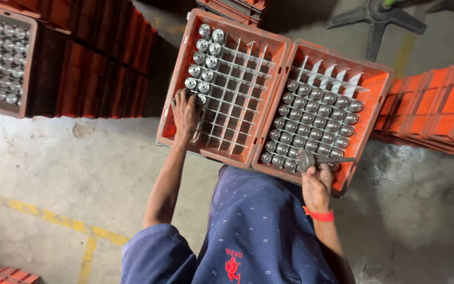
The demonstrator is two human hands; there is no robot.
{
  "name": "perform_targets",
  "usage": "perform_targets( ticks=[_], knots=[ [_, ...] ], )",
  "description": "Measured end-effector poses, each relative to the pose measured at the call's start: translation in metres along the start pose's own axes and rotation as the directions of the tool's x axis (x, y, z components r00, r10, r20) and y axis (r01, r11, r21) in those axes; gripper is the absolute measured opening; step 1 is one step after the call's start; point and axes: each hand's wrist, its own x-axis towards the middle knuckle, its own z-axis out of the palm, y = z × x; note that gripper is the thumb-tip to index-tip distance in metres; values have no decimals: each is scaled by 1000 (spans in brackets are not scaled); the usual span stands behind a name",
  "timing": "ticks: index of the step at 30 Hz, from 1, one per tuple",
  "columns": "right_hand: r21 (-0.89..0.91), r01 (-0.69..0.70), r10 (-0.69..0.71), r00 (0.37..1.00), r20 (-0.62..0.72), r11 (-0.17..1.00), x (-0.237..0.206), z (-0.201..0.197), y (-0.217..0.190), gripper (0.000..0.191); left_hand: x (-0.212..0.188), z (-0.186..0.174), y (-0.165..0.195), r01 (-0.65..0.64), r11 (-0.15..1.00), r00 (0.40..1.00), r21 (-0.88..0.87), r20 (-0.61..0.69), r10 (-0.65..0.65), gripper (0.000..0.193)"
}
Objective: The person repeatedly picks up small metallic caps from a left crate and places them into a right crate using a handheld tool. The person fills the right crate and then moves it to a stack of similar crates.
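Two orange crates with white grid dividers stand side by side in front of me. The left crate (pixel 177 84) holds several shiny metal cylinders (pixel 205 60) along its left columns; most cells are bare. My left hand (pixel 185 114) reaches into it, fingers down on a cylinder at the lower end of that column. The right crate (pixel 366 131) is largely filled with metal cylinders (pixel 316 118). My right hand (pixel 316 184), with an orange wristband, grips a metal cylinder with a thin rod sticking out to the right (pixel 311 159) over the crate's near edge.
Stacks of orange crates stand at the upper left (pixel 101 63) and at the right (pixel 437 105). Another crate full of cylinders (pixel 1 58) sits at the far left. A black chair base (pixel 377 18) lies beyond. The concrete floor has a yellow line (pixel 53 218).
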Motion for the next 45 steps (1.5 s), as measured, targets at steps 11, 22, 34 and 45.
perform_targets(
  ticks=[11,22,34,45],
  knots=[
    [-68,-112,112,994,5,991,12,-17,-5,63,-23,-50,89,347,250,922,-904,279,-270,29],
    [-455,25,53,986,157,890,25,14,-51,54,-104,-37,251,359,627,903,-691,427,-46,37],
    [-414,-26,152,949,276,910,13,-52,-38,50,-105,-39,267,390,651,640,-652,700,317,52],
    [-194,119,-160,964,-211,974,35,-122,-47,39,61,54,233,-202,909,949,-365,158,274,58]
  ],
)
